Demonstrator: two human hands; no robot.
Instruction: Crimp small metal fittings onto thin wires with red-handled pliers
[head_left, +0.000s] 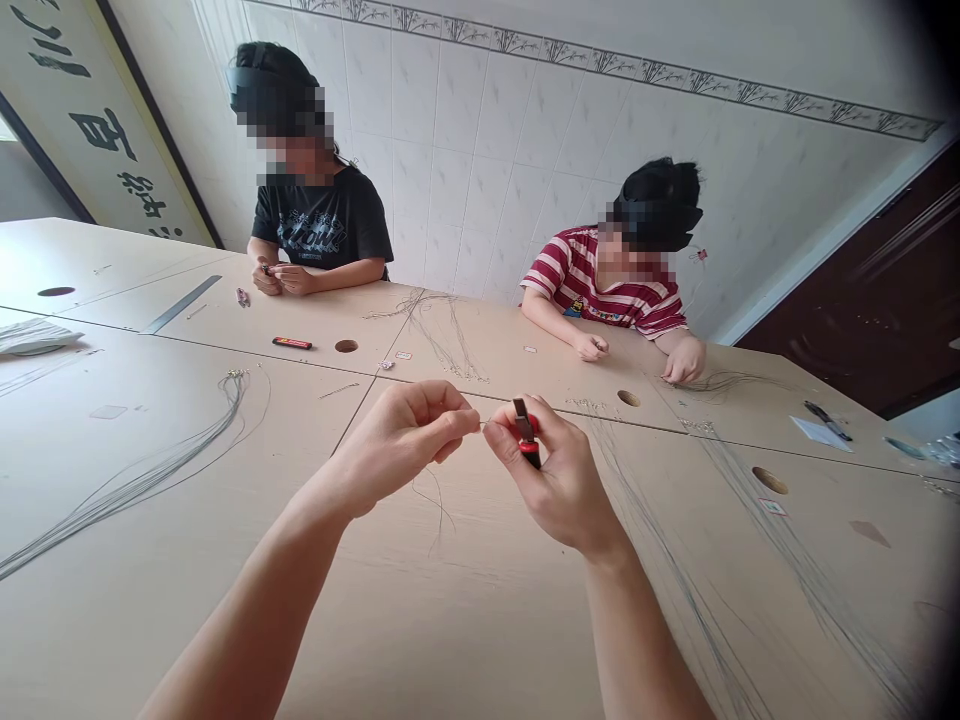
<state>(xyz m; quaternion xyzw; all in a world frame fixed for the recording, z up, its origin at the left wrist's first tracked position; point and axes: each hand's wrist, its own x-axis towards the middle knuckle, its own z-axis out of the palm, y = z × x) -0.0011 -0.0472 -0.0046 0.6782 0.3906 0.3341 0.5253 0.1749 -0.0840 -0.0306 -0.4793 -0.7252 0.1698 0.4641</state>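
Note:
My left hand is closed in a pinch on a thin wire whose loose end hangs down toward the table. My right hand is closed round a small red-and-black tool, its metal jaws pointing up and meeting the wire's end between my two hands. Both hands are held just above the light wooden table, close together, near its middle.
A long wire bundle lies at the left, more wires at the right and several across the table. A person in a black shirt and one in a striped shirt work opposite. A red-black tool lies nearby.

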